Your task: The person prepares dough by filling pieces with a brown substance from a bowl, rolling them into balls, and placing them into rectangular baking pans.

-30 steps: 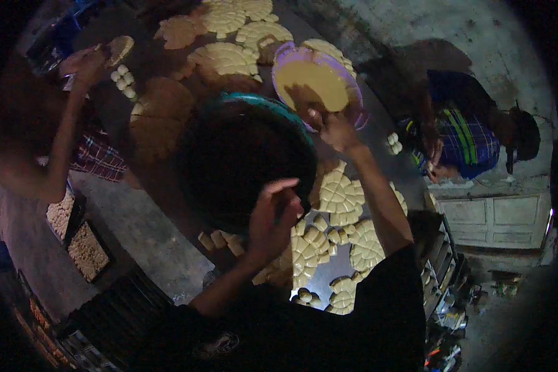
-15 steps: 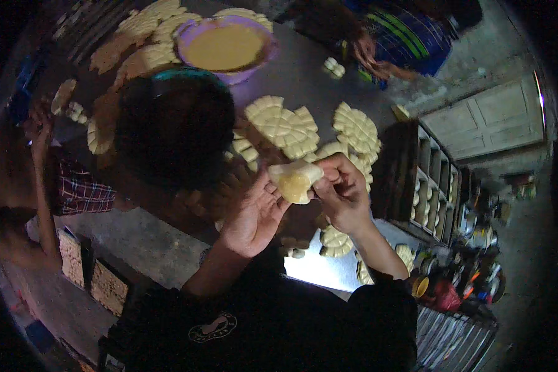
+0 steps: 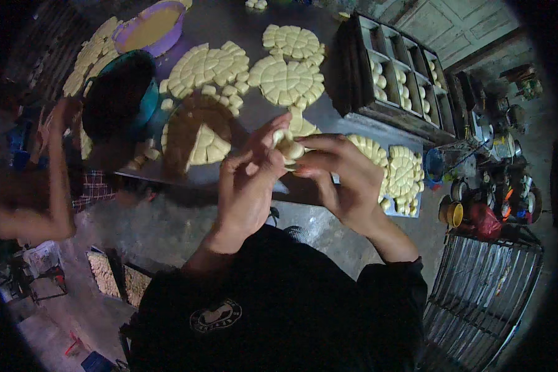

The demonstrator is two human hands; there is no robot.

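Between both hands, in front of my chest, is a small piece of pale dough, folded up into a rounded shape. My left hand cups it from the left, thumb and fingers pressed around it. From the right, my right hand pinches its edge with thumb and fingertips. Beyond the hands, flat dough rounds scored into wedges lie on the dark metal table, with small cut dough pieces beside them. Closer to me, a partial dough round lies in shadow.
A purple basin of tan paste and a teal basin with a dark inside stand at left. Another person's arm reaches in there. A compartmented box holding dough balls sits right. A metal rack stands lower right.
The dough was spread out with tan paste showing on it; now it is gathered up and the paste is hidden. My left hand has closed around it. The view has shifted.
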